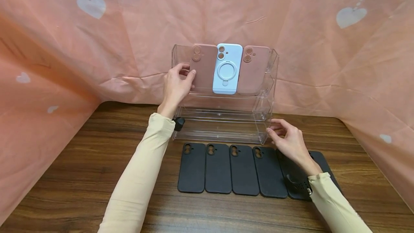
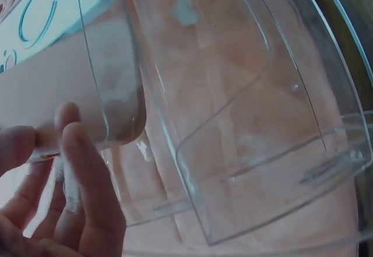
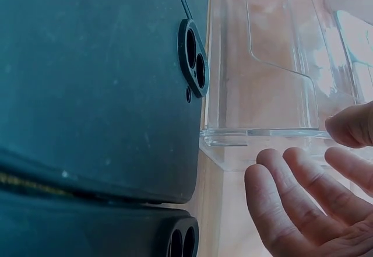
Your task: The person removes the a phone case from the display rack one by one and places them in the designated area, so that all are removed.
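A clear acrylic tiered rack (image 1: 223,136) stands upright, with phone cases leaning in its top tier. At the left is a pink phone case (image 1: 205,71), whose left edge my left hand (image 1: 176,83) pinches. Beside it stand a white phone case (image 1: 226,87) with a ring on its back and a second pink phone case (image 1: 253,73). In the left wrist view, fingertips (image 2: 70,117) sit at the pink case's edge. My right hand (image 1: 289,141) is at the rack's lower right side, fingers loosely bent, thumb (image 3: 349,126) right at the clear side panel.
Several black phone cases (image 1: 218,168) lie in a row on the wooden table (image 1: 77,161) in front of the rack, the rightmost ones partly under my right wrist. A pink cloth (image 1: 145,28) with white hearts hangs behind and at both sides.
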The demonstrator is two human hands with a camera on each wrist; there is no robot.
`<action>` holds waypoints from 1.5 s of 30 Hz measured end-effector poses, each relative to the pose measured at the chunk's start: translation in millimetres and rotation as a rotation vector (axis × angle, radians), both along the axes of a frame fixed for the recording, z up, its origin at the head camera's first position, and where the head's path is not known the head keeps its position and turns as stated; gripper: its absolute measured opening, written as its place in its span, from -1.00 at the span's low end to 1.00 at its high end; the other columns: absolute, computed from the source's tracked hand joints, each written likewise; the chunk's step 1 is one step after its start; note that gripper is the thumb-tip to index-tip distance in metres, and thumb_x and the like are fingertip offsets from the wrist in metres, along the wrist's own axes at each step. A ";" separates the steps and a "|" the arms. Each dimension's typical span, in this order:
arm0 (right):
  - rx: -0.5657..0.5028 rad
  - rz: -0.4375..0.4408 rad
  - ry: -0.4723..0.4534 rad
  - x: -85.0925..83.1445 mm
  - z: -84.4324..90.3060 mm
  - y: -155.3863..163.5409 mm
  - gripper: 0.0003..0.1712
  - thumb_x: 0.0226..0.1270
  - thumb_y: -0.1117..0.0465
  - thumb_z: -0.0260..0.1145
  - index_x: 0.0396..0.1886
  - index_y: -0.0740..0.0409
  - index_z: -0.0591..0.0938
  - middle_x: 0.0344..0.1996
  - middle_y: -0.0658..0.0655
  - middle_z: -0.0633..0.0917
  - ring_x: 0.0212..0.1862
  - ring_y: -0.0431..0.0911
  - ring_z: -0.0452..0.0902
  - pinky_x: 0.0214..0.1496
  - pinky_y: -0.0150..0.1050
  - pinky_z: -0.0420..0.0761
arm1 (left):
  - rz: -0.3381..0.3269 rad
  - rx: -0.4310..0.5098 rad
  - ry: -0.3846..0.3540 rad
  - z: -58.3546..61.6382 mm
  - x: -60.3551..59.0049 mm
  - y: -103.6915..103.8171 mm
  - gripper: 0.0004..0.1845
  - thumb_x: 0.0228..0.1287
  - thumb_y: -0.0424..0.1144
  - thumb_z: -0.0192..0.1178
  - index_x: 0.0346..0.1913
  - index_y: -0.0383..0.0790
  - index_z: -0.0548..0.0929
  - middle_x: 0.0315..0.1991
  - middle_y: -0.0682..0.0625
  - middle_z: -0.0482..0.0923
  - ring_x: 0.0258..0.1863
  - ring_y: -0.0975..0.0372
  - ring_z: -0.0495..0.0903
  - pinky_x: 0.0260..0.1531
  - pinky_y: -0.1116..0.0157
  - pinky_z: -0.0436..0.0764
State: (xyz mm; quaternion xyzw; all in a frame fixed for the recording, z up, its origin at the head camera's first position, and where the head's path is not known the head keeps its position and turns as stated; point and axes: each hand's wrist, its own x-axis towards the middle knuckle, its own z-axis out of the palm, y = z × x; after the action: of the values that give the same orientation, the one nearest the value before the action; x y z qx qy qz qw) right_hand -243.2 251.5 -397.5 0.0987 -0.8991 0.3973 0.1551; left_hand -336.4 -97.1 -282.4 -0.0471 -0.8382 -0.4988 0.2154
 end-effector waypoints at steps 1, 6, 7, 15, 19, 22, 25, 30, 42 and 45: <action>-0.001 0.001 0.001 0.2 -0.1 0.1 -0.62 0.45 0.21 0.34 0.19 0.26 0.61 -0.17 0.34 0.77 -0.35 -0.24 0.72 -0.47 -0.40 0.72 | 0.002 0.000 0.019 0.0 0.5 -0.9 -0.67 0.45 -0.12 0.23 0.17 -0.16 0.67 -0.06 -0.09 0.76 -0.49 0.12 0.80 -0.36 0.44 0.61; 0.002 0.005 -0.006 0.7 -1.1 0.7 -0.61 0.45 0.21 0.33 0.20 0.26 0.60 -0.17 0.35 0.77 -0.36 -0.22 0.73 -0.49 -0.38 0.72 | 0.028 -0.011 0.118 0.3 2.4 -5.2 -0.69 0.43 -0.12 0.26 0.11 -0.16 0.71 -0.07 -0.08 0.79 -0.38 0.11 0.82 -0.13 0.33 0.64; 0.003 0.005 -0.007 0.9 -1.3 0.8 -0.61 0.45 0.21 0.33 0.20 0.26 0.60 -0.17 0.35 0.77 -0.36 -0.20 0.74 -0.49 -0.38 0.72 | 0.031 -0.005 0.136 0.7 2.9 -5.9 -0.69 0.42 -0.11 0.27 0.10 -0.16 0.72 -0.07 -0.08 0.79 -0.33 0.11 0.81 -0.09 0.30 0.64; -0.010 0.010 -0.013 0.8 -2.6 0.3 -0.61 0.45 0.22 0.33 0.19 0.27 0.60 -0.17 0.36 0.77 -0.35 -0.20 0.74 -0.46 -0.38 0.73 | -0.006 0.082 0.225 8.7 13.1 -7.8 -0.70 0.39 -0.16 0.31 0.08 -0.21 0.73 -0.07 -0.12 0.77 -0.16 0.09 0.78 -0.11 0.31 0.74; -0.033 0.020 -0.025 0.8 -2.5 -0.1 -0.61 0.46 0.24 0.33 0.20 0.30 0.59 -0.15 0.37 0.76 -0.33 -0.30 0.73 -0.42 -0.33 0.77 | -0.102 0.146 0.222 9.7 21.7 -9.8 -0.70 0.40 -0.22 0.30 0.10 -0.27 0.70 -0.09 -0.15 0.75 -0.25 0.16 0.77 -0.27 0.43 0.74; -0.041 0.027 -0.031 0.6 -3.1 -0.3 -0.60 0.46 0.25 0.32 0.21 0.32 0.58 -0.15 0.39 0.75 -0.33 -0.24 0.75 -0.40 -0.24 0.80 | -0.176 0.202 0.207 6.8 28.6 -11.9 -0.68 0.40 -0.26 0.29 0.14 -0.29 0.67 -0.10 -0.18 0.72 -0.35 0.26 0.74 -0.38 0.42 0.76; -0.044 0.031 -0.034 0.3 -3.6 -0.2 -0.60 0.46 0.26 0.31 0.21 0.33 0.57 -0.14 0.40 0.75 -0.34 -0.21 0.77 -0.40 -0.20 0.80 | -0.210 0.216 0.209 2.6 35.7 -13.5 -0.64 0.38 -0.28 0.32 0.20 -0.25 0.63 -0.12 -0.20 0.73 -0.39 0.25 0.74 -0.38 0.32 0.81; -0.049 0.038 -0.034 -0.3 -3.3 -0.4 -0.60 0.46 0.26 0.31 0.22 0.34 0.56 -0.14 0.42 0.75 -0.36 -0.26 0.75 -0.41 -0.20 0.80 | -0.198 0.151 0.248 -4.6 46.8 -15.6 -0.55 0.34 -0.28 0.36 0.26 -0.14 0.58 -0.20 -0.19 0.77 -0.35 0.15 0.78 -0.32 0.33 0.80; -0.053 0.032 -0.026 -0.7 -1.7 -1.6 -0.59 0.45 0.28 0.31 0.22 0.33 0.55 -0.13 0.40 0.74 -0.35 -0.32 0.75 -0.46 -0.37 0.75 | -0.309 0.181 0.070 -29.0 68.7 -21.5 -0.52 0.34 -0.30 0.35 0.30 -0.01 0.55 -0.24 -0.20 0.77 -0.46 0.26 0.79 -0.53 0.12 0.80; -0.050 0.022 -0.019 -0.9 -2.5 -2.8 -0.58 0.43 0.31 0.33 0.23 0.34 0.55 -0.14 0.38 0.74 -0.33 -0.35 0.74 -0.44 -0.41 0.75 | -0.317 0.186 0.031 -37.4 71.1 -24.2 -0.52 0.34 -0.31 0.34 0.29 0.00 0.55 -0.23 -0.21 0.76 -0.44 0.24 0.80 -0.51 0.09 0.80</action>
State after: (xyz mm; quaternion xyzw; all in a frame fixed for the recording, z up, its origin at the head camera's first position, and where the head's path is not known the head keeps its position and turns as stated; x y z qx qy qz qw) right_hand -244.2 248.6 -400.0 0.1011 -0.8892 0.4222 0.1446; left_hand -265.2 -121.3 -319.7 -0.1662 -0.7672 -0.6010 0.1502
